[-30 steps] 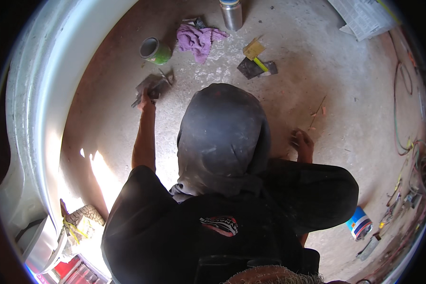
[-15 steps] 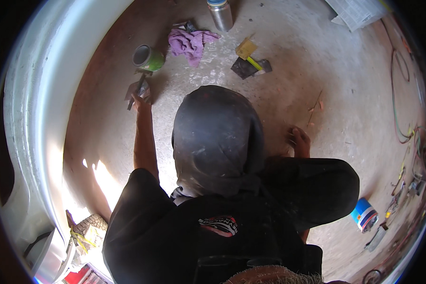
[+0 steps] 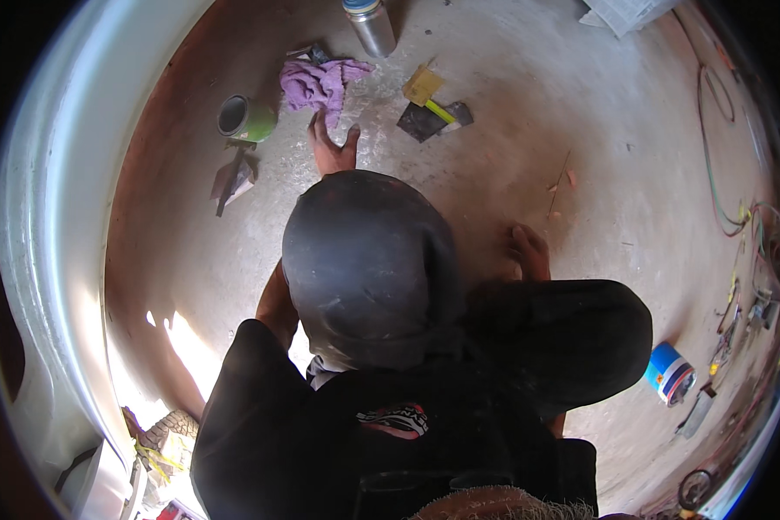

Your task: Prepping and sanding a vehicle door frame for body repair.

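Observation:
My left hand (image 3: 332, 149) reaches past my raised, dark-clothed knee (image 3: 364, 251) with its fingers spread. It holds nothing. Its fingertips are at the lower edge of a crumpled purple cloth (image 3: 310, 85); whether they touch it I cannot tell. Left of that hand, a dark-handled scraper-like tool (image 3: 227, 186) lies on a flat greyish piece, just below a green can (image 3: 258, 120) tipped on its side. My right hand (image 3: 529, 251) rests low beside my bent right knee (image 3: 581, 338), fingers loosely curled and apart, with nothing visible in it.
A yellow-green handled tool with a tan block (image 3: 423, 85) lies on a black sheet (image 3: 418, 123). Beyond the cloth stands a silver bottle (image 3: 373, 33). A blue can (image 3: 670, 373) lies at right, near hoses (image 3: 715, 208). A long pale curved panel (image 3: 61, 217) borders the left.
My left hand has let go of the dark-handled tool, now on the floor, and moved right to the purple cloth. My right hand stays about where it was. The view has shifted slightly.

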Tool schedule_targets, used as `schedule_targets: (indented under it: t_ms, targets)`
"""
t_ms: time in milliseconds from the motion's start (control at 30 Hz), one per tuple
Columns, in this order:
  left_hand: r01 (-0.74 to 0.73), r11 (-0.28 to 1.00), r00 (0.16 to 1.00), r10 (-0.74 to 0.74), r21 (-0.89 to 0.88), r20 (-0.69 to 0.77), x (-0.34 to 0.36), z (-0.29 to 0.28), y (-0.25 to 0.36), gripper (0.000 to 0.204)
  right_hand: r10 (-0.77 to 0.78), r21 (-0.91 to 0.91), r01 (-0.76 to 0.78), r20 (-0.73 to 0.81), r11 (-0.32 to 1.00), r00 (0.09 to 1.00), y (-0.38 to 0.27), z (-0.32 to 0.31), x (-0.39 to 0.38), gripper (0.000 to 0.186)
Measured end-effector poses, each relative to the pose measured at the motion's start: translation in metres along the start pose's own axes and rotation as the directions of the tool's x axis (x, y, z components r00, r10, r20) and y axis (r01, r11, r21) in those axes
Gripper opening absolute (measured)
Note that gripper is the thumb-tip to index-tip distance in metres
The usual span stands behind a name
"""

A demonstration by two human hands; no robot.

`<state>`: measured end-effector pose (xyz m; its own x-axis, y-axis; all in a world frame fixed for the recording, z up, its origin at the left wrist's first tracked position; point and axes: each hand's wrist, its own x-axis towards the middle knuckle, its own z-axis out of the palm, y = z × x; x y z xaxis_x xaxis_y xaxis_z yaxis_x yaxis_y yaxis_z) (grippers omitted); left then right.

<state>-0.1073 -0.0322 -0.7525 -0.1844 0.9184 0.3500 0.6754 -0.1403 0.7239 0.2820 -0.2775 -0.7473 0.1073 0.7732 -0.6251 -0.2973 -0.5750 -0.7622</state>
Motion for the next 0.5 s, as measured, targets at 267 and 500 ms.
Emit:
schedule_targets:
  t_ms: [267,500]
  targets:
    - [-0.047,0.997,0.853,0.007,0.064,0.522,0.066,0.107,0.031,0.081,0.063,0.104,-0.052,-0.107,0.993,0.992,0.012,0.011,-0.002,0.04]
    - [0.118,0.993,0.907,-0.12,0.03,0.404,0.073,0.137,0.009,0.037,0.052,0.092,-0.044,-0.086,0.995,0.995,0.014,0.011,-0.004,0.035]
